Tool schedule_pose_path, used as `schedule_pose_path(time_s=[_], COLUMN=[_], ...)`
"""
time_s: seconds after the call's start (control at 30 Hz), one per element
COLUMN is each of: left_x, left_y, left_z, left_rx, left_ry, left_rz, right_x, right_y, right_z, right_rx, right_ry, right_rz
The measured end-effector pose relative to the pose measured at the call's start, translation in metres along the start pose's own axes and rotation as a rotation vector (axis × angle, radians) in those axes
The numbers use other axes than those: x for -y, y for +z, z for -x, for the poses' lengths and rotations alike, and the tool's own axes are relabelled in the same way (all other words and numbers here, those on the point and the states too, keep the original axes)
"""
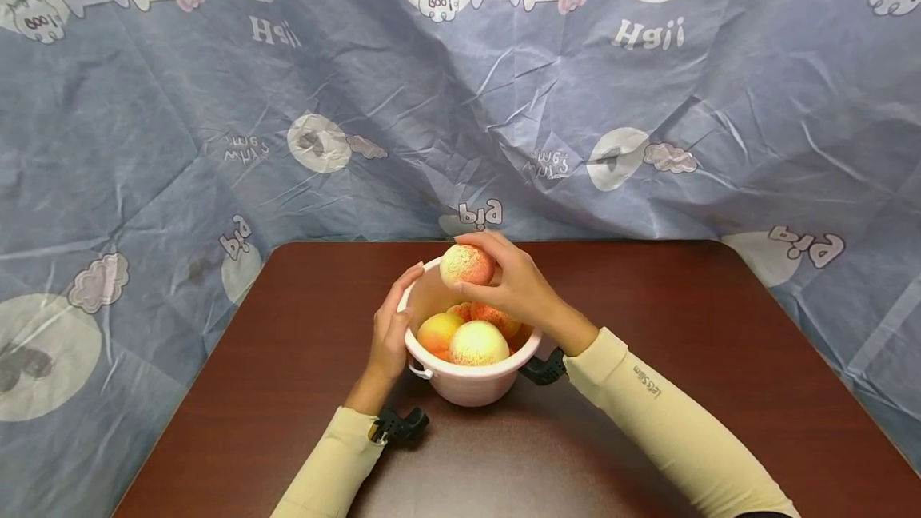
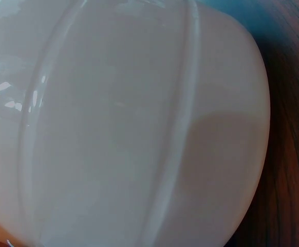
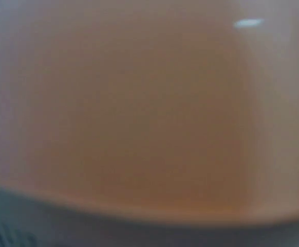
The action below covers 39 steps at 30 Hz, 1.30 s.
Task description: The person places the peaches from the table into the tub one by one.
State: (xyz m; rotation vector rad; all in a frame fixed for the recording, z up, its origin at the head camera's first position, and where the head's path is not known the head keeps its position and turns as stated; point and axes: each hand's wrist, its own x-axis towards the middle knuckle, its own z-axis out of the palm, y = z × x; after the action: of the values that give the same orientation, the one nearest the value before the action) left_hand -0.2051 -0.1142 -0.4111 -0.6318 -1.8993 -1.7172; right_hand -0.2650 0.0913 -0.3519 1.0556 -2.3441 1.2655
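Note:
A white bucket (image 1: 471, 390) stands upright on the table with several yellow and red round fruits that look like peaches inside, among them a pale yellow one (image 1: 478, 344) and an orange-yellow one (image 1: 440, 332). My left hand (image 1: 389, 334) holds the bucket's left side at the rim. Over the far part of the opening, my right hand (image 1: 520, 282) grips a red-speckled peach (image 1: 466, 265) between thumb and fingers. The bucket's wall (image 2: 113, 128) fills most of the left wrist view. In the right wrist view its blurred surface (image 3: 139, 113) hides the hand and the peach.
The dark reddish-brown table (image 1: 302, 390) extends around the bucket. A blue-grey printed cloth (image 1: 403, 158) hangs behind and along its sides. A white handle end (image 1: 420, 371) sticks out at the bucket's lower left. Black wrist mounts (image 1: 404, 427) sit close to the bucket.

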Motion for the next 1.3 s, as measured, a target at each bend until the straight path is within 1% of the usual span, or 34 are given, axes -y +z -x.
schedule_pose_path(time_s=[0.1,0.3,0.5,0.77,0.87,1.07,1.17,1.3], left_x=[0.0,0.001,0.002,0.001,0.009,0.037,0.044,0.046], left_y=[0.001,0.001,0.001,0.0,0.0,-0.001,-0.001,-0.003], left_z=[0.0,0.001,0.001,0.0,0.001,0.004,0.003,0.003], left_rx=[0.002,0.0,0.005,0.004,-0.001,-0.01,-0.017,-0.012], left_ry=[-0.003,-0.007,-0.021,-0.018,-0.018,0.006,0.023,0.024], left_rz=[-0.005,-0.012,-0.014,-0.01,0.001,0.002,-0.002,0.0], right_x=[-0.001,-0.002,-0.002,-0.004,-0.003,-0.005,-0.006,-0.007], right_y=[0.001,0.002,0.003,0.004,0.004,0.005,0.005,0.006], right_z=[0.0,0.002,0.004,0.003,0.003,0.003,0.001,0.0], right_rx=[0.023,0.047,0.069,0.098,0.102,0.099,0.103,0.103], right_ry=[-0.007,-0.052,-0.071,-0.102,-0.111,-0.119,-0.125,-0.135], right_rz=[0.009,0.037,0.039,0.069,0.082,0.085,0.087,0.09])
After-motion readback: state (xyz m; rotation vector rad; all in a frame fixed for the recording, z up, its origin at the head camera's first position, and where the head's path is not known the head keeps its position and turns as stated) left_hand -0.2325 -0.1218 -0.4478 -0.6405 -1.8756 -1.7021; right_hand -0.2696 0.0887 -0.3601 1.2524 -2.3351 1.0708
